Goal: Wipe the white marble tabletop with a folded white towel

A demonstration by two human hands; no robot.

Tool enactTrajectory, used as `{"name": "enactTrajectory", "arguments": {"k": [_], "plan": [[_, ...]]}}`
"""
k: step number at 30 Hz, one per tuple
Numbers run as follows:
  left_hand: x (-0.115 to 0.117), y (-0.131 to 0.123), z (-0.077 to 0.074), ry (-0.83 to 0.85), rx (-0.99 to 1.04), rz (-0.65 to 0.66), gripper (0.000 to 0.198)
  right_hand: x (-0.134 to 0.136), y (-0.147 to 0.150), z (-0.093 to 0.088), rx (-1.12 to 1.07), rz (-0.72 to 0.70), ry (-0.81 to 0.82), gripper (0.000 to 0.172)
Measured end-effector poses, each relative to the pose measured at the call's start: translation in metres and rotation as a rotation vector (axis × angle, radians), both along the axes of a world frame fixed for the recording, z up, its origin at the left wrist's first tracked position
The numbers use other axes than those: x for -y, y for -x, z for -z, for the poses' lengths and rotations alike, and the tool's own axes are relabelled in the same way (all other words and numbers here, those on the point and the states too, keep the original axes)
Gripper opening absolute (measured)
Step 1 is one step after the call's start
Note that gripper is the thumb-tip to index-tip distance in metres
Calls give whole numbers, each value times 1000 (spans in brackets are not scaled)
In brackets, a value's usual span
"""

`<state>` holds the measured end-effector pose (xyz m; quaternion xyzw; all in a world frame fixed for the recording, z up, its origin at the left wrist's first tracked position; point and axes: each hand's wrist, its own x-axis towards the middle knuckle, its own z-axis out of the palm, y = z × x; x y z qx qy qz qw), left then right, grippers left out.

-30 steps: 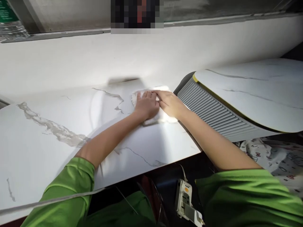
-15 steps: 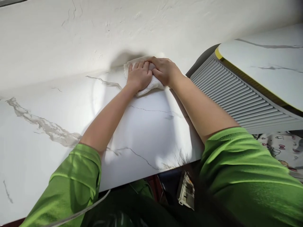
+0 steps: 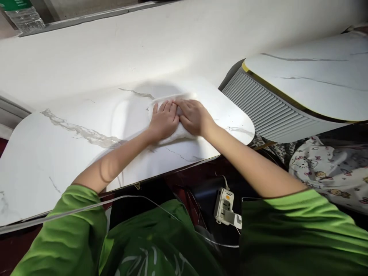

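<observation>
A white cloth [image 3: 181,132] lies bunched on the white marble-patterned tabletop [image 3: 227,103], under both hands. My left hand [image 3: 164,120] rests palm down on its left part, fingers stretched out and slightly spread. From the right, my right hand [image 3: 193,116] presses down flat, its fingers pointing left and meeting the left fingertips. Much of the cloth is hidden beneath the palms.
A wall [image 3: 138,53] rises behind the tabletop. At right stands a ribbed white cabinet [image 3: 267,107] with a rounded top. A power strip [image 3: 225,203] and a pale cable [image 3: 123,197] are near my body. A bottle [image 3: 25,17] stands at top left.
The view has shifted, bringing the bottle and more of the tabletop's ends into sight. Both hands and the cloth have moved away from the wall, nearer the tabletop's front edge.
</observation>
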<state>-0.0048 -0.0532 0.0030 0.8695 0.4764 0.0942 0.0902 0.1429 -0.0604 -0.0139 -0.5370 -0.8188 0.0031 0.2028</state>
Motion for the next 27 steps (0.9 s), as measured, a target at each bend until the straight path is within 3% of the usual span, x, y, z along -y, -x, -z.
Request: {"name": "enactTrajectory", "arguments": {"k": [5,7,10,15,23,27], "plan": [[65,31,-4,-46,-22,23,52,66,29,-4,-24,-43,-48,54],[77,38,-4,-50,-24,19,52,77,36,-3,-45,-54,-63,53],[75,41,-3,-30,-25,14,53,73,40,-1,-77,-52,-68,53],[27,45,0,-9,1,55,54,32,48,0,-85,-8,-63,52],[-89,65,15,-56,76,-12,51,-84,73,5,-41,36,-37,45],[-115,68,15,-46,68,-77,50,-120,79,8,-21,42,-18,43]]}}
